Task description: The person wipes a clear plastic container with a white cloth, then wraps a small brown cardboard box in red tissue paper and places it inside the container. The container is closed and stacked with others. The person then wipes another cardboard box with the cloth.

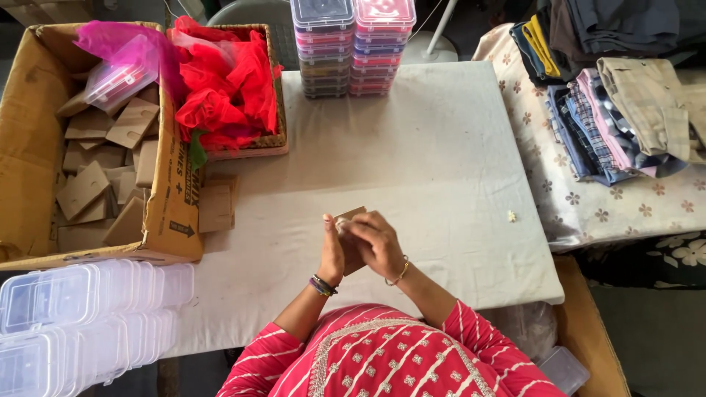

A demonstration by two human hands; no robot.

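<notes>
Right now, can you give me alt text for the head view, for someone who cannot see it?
Both hands, left hand and right hand, hold a small brown card above a white table. At left are a cardboard box of similar cards, a basket of red cloth and clear cases; stacked coloured cases stand at the far edge.

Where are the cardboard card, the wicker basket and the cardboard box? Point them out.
cardboard card (351,214), head view, top edge above the fingers.
wicker basket (273,140), head view, right rim.
cardboard box (175,213), head view, printed right wall.
</notes>
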